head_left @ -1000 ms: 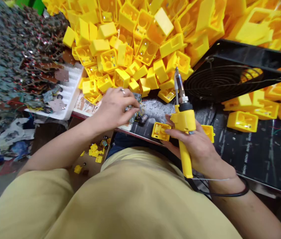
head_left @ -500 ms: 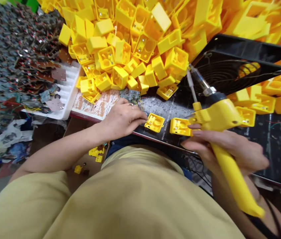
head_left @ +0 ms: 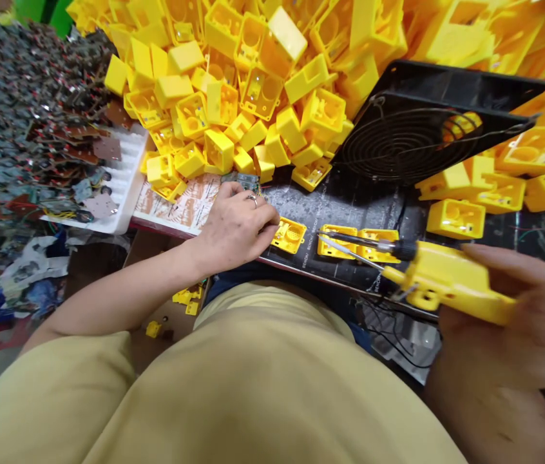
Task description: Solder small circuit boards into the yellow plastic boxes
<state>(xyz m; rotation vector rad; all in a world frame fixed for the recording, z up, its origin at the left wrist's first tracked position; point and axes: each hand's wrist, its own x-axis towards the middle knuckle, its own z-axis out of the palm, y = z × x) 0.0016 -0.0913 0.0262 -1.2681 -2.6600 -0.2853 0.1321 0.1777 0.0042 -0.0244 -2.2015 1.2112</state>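
At the right edge of the frame, the right hand (head_left: 531, 309) wraps its fingers around the iron (head_left: 453, 277), whose tip points left across two cases (head_left: 326, 250) right of centre. At centre, the left hand (head_left: 243, 225) bunches its fingers at the left edge of a third case (head_left: 292, 236); whether they pinch it, I cannot tell. A fan (head_left: 398, 138) sits upper right.

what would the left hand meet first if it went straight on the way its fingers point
Probably the open yellow case just ahead: the left hand overlaps its edge in view, though whether they touch is unclear.
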